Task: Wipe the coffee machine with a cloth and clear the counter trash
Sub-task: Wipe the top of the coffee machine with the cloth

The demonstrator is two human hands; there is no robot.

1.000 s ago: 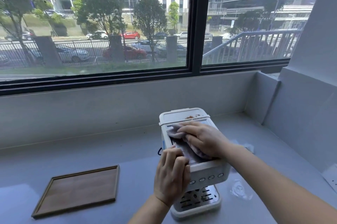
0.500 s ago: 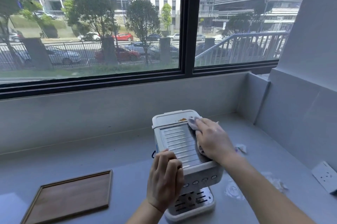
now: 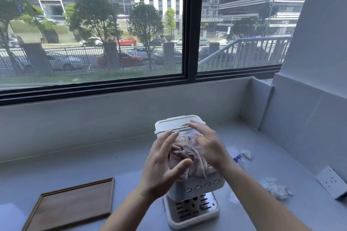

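Observation:
A white coffee machine (image 3: 197, 186) stands on the grey counter (image 3: 112, 159), with its slotted drip tray (image 3: 193, 209) facing me. Above its top, a crumpled pinkish cloth (image 3: 187, 157) is bunched between both my hands. My left hand (image 3: 163, 167) cups the cloth from the left, thumb across it. My right hand (image 3: 208, 144), blurred with fingers spread, presses the cloth from the right. A brown stain (image 3: 185, 124) shows on the machine's rear lid. Trash lies on the counter to the right: a crumpled white tissue (image 3: 276, 187), a small wrapper (image 3: 243, 155) and a clear scrap (image 3: 232, 198).
A wooden tray (image 3: 71, 206) lies at the front left of the counter. A white wall socket (image 3: 332, 182) sits low on the right wall. The window sill and grey backsplash (image 3: 112, 118) run behind the machine.
My left hand let go of the machine's front and rose to the cloth. My right hand lifted the cloth off the machine's top, and it is now bunched between both hands.

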